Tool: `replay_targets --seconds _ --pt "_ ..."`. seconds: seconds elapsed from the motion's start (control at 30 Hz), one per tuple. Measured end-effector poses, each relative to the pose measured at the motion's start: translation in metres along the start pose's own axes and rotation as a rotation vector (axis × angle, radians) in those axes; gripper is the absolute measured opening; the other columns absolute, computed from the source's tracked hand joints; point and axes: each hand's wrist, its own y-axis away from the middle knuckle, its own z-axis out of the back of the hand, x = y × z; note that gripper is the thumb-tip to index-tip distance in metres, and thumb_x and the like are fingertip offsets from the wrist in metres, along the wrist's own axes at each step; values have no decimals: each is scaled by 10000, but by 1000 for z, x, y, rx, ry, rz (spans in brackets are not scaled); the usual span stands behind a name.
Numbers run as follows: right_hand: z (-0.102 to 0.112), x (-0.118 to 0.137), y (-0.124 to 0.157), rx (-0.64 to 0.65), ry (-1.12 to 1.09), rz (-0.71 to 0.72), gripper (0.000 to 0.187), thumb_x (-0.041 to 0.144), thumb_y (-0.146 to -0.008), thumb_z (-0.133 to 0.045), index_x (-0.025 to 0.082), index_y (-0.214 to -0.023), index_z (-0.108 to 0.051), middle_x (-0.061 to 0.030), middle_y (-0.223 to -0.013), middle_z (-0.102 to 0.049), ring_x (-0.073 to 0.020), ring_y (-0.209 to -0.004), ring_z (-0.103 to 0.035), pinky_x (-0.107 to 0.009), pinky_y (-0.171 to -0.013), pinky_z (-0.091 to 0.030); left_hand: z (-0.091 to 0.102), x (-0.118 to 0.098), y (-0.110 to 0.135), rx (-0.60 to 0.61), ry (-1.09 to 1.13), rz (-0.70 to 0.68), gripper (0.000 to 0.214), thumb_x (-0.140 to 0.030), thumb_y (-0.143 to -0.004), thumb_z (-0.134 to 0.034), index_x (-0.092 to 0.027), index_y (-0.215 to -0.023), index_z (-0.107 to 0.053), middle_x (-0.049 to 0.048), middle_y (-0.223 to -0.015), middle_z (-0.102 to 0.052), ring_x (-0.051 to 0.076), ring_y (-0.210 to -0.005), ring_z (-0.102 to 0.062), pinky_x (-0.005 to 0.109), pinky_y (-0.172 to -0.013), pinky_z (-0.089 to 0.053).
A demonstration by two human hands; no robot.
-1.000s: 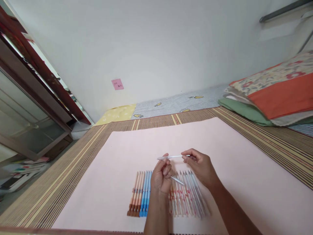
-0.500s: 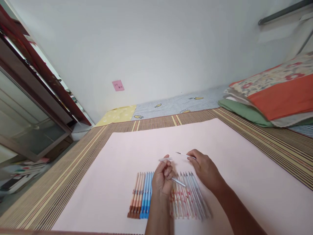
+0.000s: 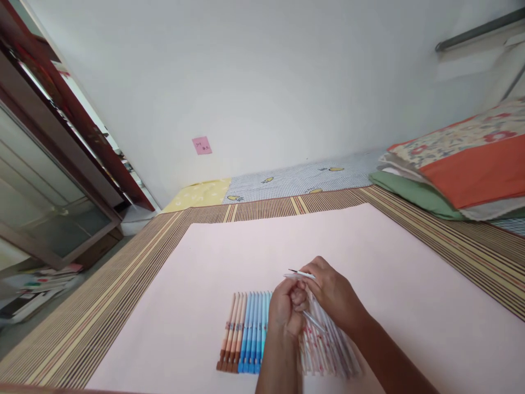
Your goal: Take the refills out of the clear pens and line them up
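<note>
Refill (image 3: 301, 273) pinched by the right hand (image 3: 334, 293) sits just beside the left hand (image 3: 289, 309), fisted round a pen tube (image 3: 314, 322); keeping both in line looks wise.

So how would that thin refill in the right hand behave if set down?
The refill looks very thin, so probably light and slightly bendy. Slim and seemingly round, it would likely roll on the smooth pink sheet. The right hand only pinches it.

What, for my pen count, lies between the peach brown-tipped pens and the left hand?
Head view: blue plastic pens lie there, side by side.
</note>
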Motion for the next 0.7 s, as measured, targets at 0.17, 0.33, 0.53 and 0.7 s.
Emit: replay_targets --seconds 0.17,0.33,0.53,0.7 --pt "5 9 -9 131 29 34 254 132 -851 -485 244 -975 -676 -38 -989 -626 -169 -824 -625 -273 -710 -443 0 -2 0 16 25 -24 172 -162 -638 -748 -57 -666 -615 -12 -588 -525 -16 -400 -242 124 -357 -124" --pt "10 5 -35 190 -17 117 223 132 -840 -520 208 -968 -686 -52 -968 -642 -173 -850 -612 -272 -753 -442 1 -12 4 18 79 -45 156 -167 -694 -735 -70 -723 -616 -6 -627 -538 -13 -406 -239 119 -366 -134" --pt "-7 -26 -96 164 87 124 213 125 -868 -498 160 -964 -685 -65 -956 -618 -167 -836 -585 -260 -773 -416 5 -45 12 -137 202 -73 157 -91 -784 -606 -55 -924 -666 -12 -610 -521 7 -386 -256 116 -351 -156" --pt "-48 -44 -143 178 151 69 237 96 -843 -510 146 -975 -701 -72 -969 -610 -164 -846 -578 -245 -775 -392 10 -67 16 -243 299 -155 154 -70 -857 -507 -53 -832 -658 -4 -595 -501 15 -374 -283 127 -334 -181"
